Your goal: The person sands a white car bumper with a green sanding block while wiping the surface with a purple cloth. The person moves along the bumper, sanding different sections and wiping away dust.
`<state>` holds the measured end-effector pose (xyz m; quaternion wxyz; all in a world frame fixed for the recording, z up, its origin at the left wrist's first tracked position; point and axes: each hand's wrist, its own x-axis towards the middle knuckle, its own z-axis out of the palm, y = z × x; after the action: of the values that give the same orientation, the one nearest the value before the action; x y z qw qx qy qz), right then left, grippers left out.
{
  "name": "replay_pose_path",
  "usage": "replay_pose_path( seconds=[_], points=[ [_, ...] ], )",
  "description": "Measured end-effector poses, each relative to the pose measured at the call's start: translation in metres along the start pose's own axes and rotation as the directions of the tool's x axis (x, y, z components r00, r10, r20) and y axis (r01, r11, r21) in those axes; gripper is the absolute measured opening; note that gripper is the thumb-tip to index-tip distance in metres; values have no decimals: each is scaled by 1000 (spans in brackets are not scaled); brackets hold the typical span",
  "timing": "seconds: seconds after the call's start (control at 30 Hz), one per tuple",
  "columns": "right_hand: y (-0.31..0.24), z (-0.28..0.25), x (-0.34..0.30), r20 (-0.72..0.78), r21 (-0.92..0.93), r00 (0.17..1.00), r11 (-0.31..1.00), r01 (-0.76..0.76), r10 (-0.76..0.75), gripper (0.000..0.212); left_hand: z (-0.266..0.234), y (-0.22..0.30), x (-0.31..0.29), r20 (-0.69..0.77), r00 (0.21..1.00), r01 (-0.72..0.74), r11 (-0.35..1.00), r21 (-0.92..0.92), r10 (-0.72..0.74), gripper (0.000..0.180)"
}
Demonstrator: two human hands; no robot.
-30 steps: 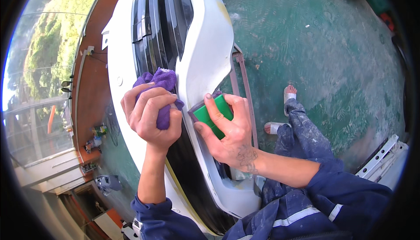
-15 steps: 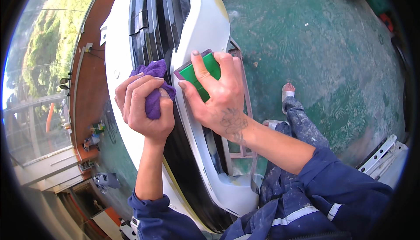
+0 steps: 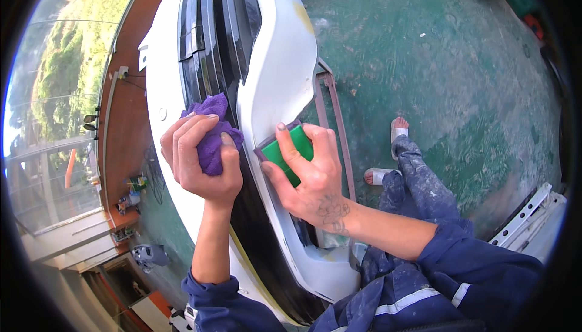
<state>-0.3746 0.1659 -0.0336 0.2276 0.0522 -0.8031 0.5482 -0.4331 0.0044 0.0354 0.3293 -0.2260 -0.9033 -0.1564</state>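
Note:
A white car bumper (image 3: 279,68) with a black grille (image 3: 209,68) stretches away from my body. My left hand (image 3: 197,156) is closed round a bunched purple cloth (image 3: 210,153) above the grille's dark strip. To its right, my right hand (image 3: 318,189) grips a green sanding block (image 3: 280,149) with a thin purplish-brown layer along its edge. That block lies against the bumper's white edge beside the grille; its underside is hidden.
A reddish metal stand (image 3: 335,111) shows under the bumper's right side. My sandalled feet are on the green, dusty floor (image 3: 448,77). White panels (image 3: 527,220) lie at the right. Bottles (image 3: 128,200) and a grey container (image 3: 150,255) are at the left.
My right hand has slid the sanding block along the bumper toward my body. My left hand has moved only slightly, still with the cloth.

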Motion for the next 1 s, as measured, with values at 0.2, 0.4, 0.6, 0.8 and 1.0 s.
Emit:
replay_pose_path(
  seconds=[0.2,0.4,0.6,0.8,1.0],
  points=[
    [11,16,42,-119,-95,987,991,95,-106,56,2,-3,4,-29,1000,8,1000,17,-8,31],
    [16,7,30,-44,-56,994,993,102,-104,58,5,-2,3,-31,999,6,1000,4,-6,31],
    [1,2,0,-14,-6,1000,1000,20,-20,56,4,-2,0,-23,1000,-3,1000,12,3,31],
    [16,14,46,-85,49,996,999,14,-9,55,6,-1,8,16,999,-33,999,37,32,27],
    [-21,-26,-45,207,425,964,872,-243,168,74,-5,-6,13,179,979,-115,992,58,103,20]
  ],
)
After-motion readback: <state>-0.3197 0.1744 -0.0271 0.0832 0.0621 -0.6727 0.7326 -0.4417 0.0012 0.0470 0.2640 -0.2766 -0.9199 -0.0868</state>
